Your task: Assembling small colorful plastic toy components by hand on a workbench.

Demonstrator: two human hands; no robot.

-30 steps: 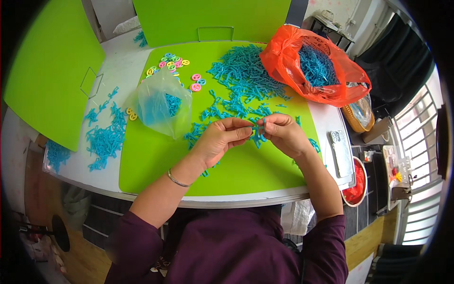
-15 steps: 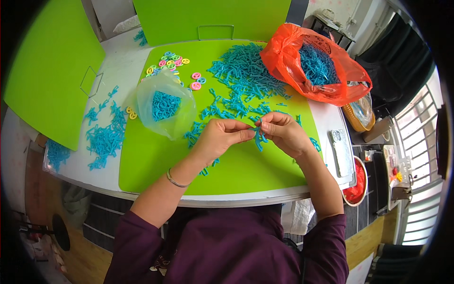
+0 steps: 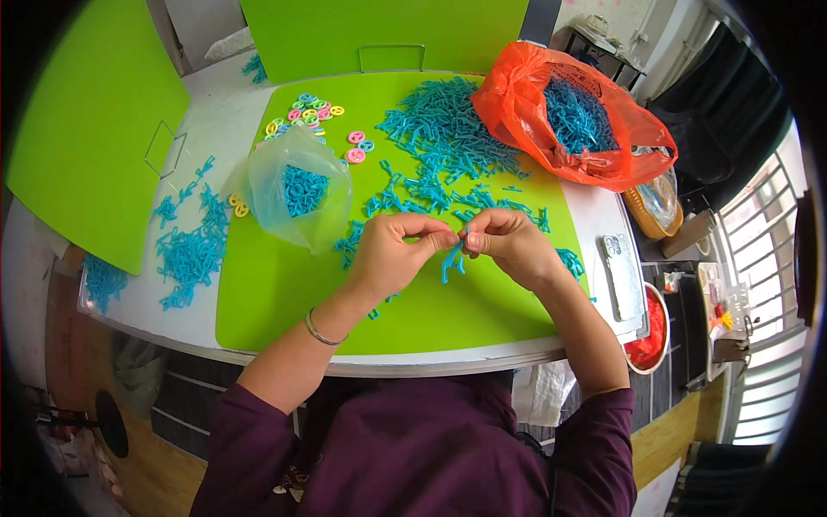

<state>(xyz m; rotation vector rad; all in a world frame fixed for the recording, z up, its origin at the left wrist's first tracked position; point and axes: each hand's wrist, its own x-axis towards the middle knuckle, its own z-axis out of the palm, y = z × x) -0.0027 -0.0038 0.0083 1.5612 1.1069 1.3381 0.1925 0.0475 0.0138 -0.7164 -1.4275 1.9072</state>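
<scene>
My left hand and my right hand meet over the near middle of a bright green board. Between the thumb and fingers of each, a small blue forked plastic piece is pinched. Its prongs hang below the fingertips, and the fingers cover its upper end. Whether it is one piece or two joined cannot be made out. Beyond my hands, similar blue plastic pieces lie scattered on the board, running back to a large heap.
Left of my hands stands a clear plastic bag of blue pieces. Coloured rings lie behind it. A red bag of blue pieces rests at the back right. More blue pieces and a phone flank the board on the white table.
Both hands have shifted slightly left, still pinching together. The hanging blue prongs have moved left and turned, showing more clearly below the fingertips.
</scene>
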